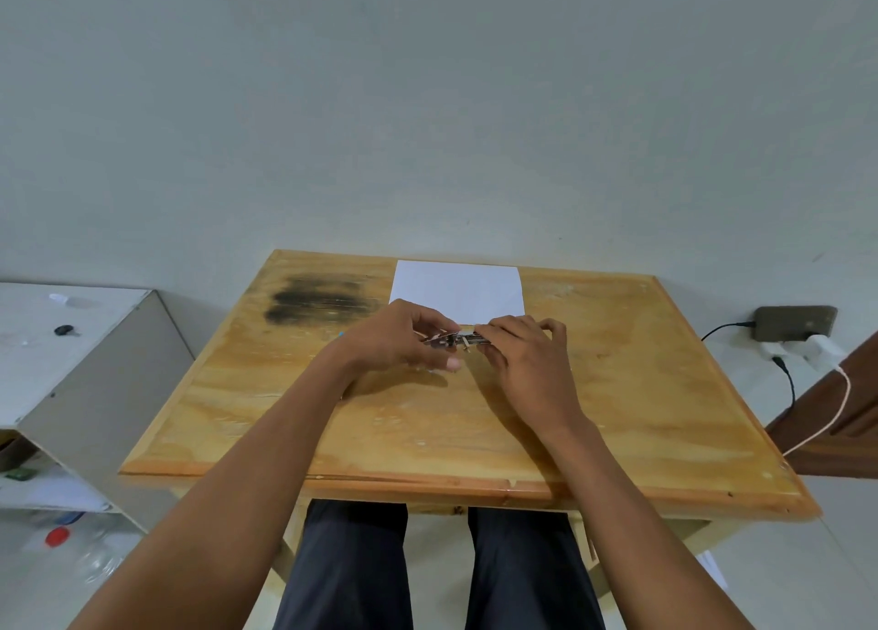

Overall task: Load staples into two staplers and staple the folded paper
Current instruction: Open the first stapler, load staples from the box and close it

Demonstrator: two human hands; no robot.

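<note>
You have two hands in view, your left hand (394, 339) and your right hand (527, 358). Both grip one stapler (456, 341) between them, the only stapler you can count here. Just beyond your hands lies one sheet of paper (458, 292). Under them is one tabletop (641, 392), with one dark stain (323, 299) beyond your left hand. Far out past your left hand you have one shelf unit (71, 344) with one small dark object (64, 330) on top, and one red cap (58, 536) on the floor. Far out past your right hand are one power strip (796, 321) and two cables, one black cable (788, 387) and one white cable (826, 420).
</note>
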